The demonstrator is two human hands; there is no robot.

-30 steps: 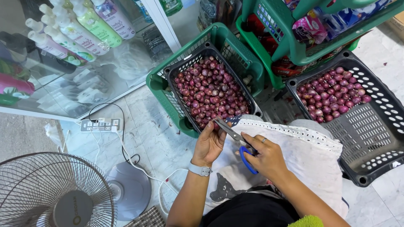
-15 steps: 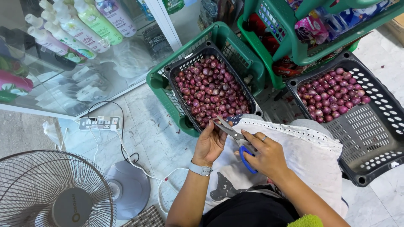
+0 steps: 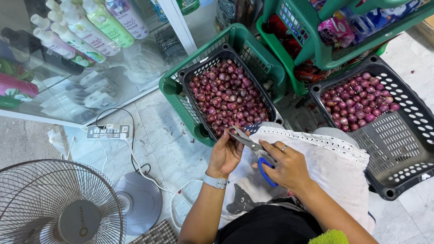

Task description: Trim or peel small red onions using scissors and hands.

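Holding much the same pose as half a second before, the person sits over a cloth-covered lap with both hands close together; only the scissors (image 3: 247,141) have tilted slightly, their blades now pointing up-left toward the near rim of the black basket (image 3: 195,100). The left hand (image 3: 226,153) is curled shut around something small that its fingers hide, likely a shallot, held just at the blade tips. The right hand (image 3: 285,165) is clenched on the scissors, fingers through the blue plastic loop handle (image 3: 264,171), a ring on one finger.

Perforated black plastic forms that basket, which brims with small, round, glossy purple-red shallots (image 3: 228,95) and is nested inside a green plastic crate (image 3: 174,88). A second black basket (image 3: 404,144) by the person's right knee is rectangular, with slotted holes, and its far half holds a smaller heap of shallots (image 3: 357,104). White cloth (image 3: 334,162) with a scalloped eyelet edge drapes the lap.

On the pale marbled tile floor (image 3: 158,144) lie a white power strip (image 3: 108,132) with trailing cords and a round wire-grilled fan (image 3: 54,203) at the near left corner
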